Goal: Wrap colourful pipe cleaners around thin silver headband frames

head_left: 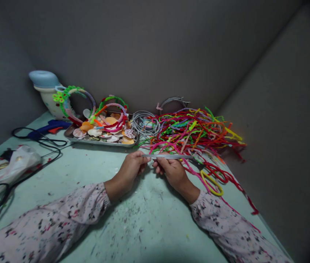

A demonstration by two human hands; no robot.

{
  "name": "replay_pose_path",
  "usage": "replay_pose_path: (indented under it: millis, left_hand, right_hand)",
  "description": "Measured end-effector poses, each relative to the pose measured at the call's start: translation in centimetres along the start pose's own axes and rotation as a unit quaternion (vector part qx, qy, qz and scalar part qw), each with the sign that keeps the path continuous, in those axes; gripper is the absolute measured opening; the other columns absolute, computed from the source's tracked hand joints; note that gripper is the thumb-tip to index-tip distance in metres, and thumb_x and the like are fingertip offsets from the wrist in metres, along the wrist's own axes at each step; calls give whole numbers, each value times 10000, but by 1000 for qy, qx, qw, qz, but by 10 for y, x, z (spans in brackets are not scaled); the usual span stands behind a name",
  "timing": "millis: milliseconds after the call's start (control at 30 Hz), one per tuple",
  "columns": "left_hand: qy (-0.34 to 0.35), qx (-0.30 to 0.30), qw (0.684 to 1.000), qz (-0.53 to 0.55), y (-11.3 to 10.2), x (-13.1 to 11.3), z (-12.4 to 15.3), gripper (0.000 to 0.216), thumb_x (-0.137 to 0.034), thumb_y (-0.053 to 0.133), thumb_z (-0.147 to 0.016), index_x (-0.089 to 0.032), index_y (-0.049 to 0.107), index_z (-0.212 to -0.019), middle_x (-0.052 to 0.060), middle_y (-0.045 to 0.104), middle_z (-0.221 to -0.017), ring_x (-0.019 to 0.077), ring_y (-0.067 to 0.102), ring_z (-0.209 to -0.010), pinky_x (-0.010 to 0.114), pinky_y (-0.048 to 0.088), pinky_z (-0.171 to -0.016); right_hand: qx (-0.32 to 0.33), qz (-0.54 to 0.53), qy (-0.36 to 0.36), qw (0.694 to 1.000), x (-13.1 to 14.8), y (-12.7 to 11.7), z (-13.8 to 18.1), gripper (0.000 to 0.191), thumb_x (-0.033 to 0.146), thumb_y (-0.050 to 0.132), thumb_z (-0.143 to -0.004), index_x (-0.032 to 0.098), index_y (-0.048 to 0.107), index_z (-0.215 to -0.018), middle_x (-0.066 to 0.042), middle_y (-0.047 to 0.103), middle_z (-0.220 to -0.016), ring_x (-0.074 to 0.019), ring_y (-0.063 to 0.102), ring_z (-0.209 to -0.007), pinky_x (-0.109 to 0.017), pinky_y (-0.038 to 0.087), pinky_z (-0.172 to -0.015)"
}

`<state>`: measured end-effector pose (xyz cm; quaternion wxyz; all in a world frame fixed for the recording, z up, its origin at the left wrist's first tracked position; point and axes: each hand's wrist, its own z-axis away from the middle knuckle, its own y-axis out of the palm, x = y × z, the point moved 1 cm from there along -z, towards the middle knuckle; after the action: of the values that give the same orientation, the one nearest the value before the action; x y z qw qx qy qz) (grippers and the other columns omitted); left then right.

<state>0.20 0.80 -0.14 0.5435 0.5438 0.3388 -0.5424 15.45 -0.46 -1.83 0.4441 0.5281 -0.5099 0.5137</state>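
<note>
My left hand [130,170] and my right hand [172,171] both pinch a thin grey band [168,156], held level just above the pale green table [133,219]. The left fingers grip its left end, the right fingers hold it near the middle. Right behind it lies a big heap of coloured pipe cleaners [193,133]. Scissors with yellow handles [211,182] lie just right of my right hand, partly under red pipe cleaners.
A metal tray [100,141] of shells and pipe-cleaner-wrapped hoops sits at the back left, with a coil of grey bands [144,123] beside it. A blue glue gun [49,128], black cords, a white jar [47,93] and a plastic bag [10,164] fill the left. Grey walls enclose the corner.
</note>
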Motion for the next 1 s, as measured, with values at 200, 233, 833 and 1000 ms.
replay_pose_path:
  millis: [200, 233, 833, 1000]
  left_hand:
    - [-4, -4, 1000, 8, 1, -2, 1, 215, -242, 660, -667, -174, 476, -577, -47, 400, -474, 71, 326, -430, 249, 182, -439]
    - [-4, -5, 1000, 9, 1, -2, 1, 212, -240, 660, -667, -173, 478, -583, -48, 401, -481, 69, 326, -433, 247, 187, -440]
    - [49, -5, 996, -70, 5, -3, 3, 230, -296, 688, -717, -161, 587, -874, -27, 521, -631, 76, 419, -514, 227, 295, -489]
    - [129, -25, 983, -124, 1, -1, 1, 225, -283, 664, -744, -176, 576, -921, -13, 562, -761, 84, 453, -587, 223, 343, -544]
  right_hand:
    - [2, 6, 14, 1000, -1, 0, 1, 433, 539, 544, -832, 155, 674, -681, -12, 592, -543, -99, 498, -494, -224, 405, -490]
    - [4, 8, 15, 1000, 0, 0, 2, 435, 540, 542, -833, 153, 674, -683, -12, 591, -542, -99, 499, -496, -224, 407, -494]
    - [-45, -174, 69, 981, 4, -3, -7, 304, 444, 657, -758, 149, 617, -695, 15, 597, -558, -66, 506, -417, -176, 331, -376]
    - [-38, -171, 79, 981, 5, -3, -7, 312, 444, 660, -758, 138, 626, -709, 14, 598, -552, -62, 508, -416, -170, 333, -374]
